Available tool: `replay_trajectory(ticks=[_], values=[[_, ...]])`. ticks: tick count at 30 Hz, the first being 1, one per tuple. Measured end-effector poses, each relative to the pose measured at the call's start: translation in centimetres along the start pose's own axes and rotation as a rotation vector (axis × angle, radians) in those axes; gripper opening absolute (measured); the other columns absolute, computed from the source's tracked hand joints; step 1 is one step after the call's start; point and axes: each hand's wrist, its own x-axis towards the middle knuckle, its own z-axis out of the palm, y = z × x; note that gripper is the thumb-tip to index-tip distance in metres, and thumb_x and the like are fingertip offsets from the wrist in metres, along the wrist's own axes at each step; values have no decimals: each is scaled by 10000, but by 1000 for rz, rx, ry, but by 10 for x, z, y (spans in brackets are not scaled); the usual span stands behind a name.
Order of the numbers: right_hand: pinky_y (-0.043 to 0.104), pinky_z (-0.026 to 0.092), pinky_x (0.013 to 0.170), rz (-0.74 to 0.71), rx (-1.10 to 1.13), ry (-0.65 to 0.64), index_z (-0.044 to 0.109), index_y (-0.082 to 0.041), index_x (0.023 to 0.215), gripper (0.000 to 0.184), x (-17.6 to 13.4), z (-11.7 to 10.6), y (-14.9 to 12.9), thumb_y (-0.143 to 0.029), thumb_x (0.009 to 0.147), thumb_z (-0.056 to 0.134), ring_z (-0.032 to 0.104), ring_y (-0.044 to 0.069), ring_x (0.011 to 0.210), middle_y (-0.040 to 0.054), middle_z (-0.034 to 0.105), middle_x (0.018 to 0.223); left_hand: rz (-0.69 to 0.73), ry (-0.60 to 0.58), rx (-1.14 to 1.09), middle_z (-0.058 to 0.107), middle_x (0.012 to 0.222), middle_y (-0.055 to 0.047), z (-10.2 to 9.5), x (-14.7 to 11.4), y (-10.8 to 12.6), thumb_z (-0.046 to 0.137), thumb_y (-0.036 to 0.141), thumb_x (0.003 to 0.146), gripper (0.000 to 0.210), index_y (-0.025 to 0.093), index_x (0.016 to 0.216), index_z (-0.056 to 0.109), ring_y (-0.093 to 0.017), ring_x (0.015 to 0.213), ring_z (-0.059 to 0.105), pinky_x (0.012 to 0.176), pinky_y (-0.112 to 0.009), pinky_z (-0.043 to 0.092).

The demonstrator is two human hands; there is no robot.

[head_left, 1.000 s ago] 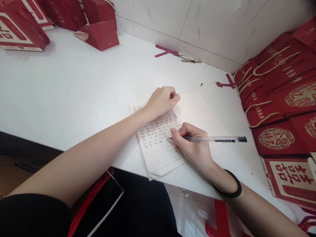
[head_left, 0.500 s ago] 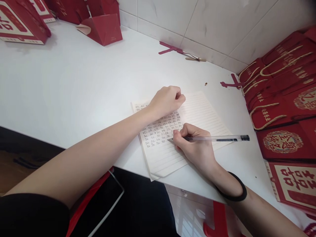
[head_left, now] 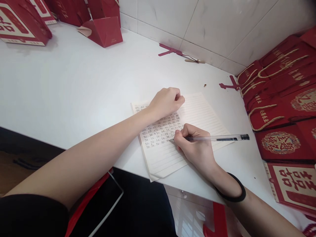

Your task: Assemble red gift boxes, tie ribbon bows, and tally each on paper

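Note:
A lined notebook (head_left: pixel 168 161) lies open at an angle on the white table, its left part covered with rows of small handwritten numbers. My right hand (head_left: pixel 195 143) grips a clear-barrelled pen (head_left: pixel 229 137), whose tip touches the page at the end of the lowest written row. Curled into a loose fist, my left hand (head_left: pixel 168 100) rests across the top of the notebook and covers some of the writing. Whether anything is inside those fingers is hidden. A black band (head_left: pixel 238 194) circles my right wrist.
Red gift bags with rope handles (head_left: pixel 274 112) are stacked along the right side. More red bags (head_left: pixel 27 23) and a red box (head_left: pixel 106 31) stand at the back left. Dark red tags (head_left: pixel 170 50) lie by the tiled wall. The white table's (head_left: pixel 74 79) front edge runs below the notebook.
The pen tip has shifted slightly right, and another number's strokes now show at the end of the lowest row. My left hand stays in place; the view tilts slightly.

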Motion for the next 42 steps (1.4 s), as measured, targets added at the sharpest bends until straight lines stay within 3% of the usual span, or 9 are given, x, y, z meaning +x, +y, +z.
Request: replay_trajectory(ticks=[18,42], values=[[192,299,419,37,19,-36,357,-192,517,327,-1,0,-2,-227,784,542,372,78,399,-48,466,421,-8,1,2,473,527,11,1,0,0,457,196,772,224,185,550,429,-105,492,385,515,-277,280],[222,242,416,4,-6,3,288,-202,516,323,-1,1,-1,-217,762,497,325,80,407,-61,342,440,-2,-1,2,478,524,14,0,0,-1,451,213,773,231,188,545,424,-103,486,375,506,-273,272]])
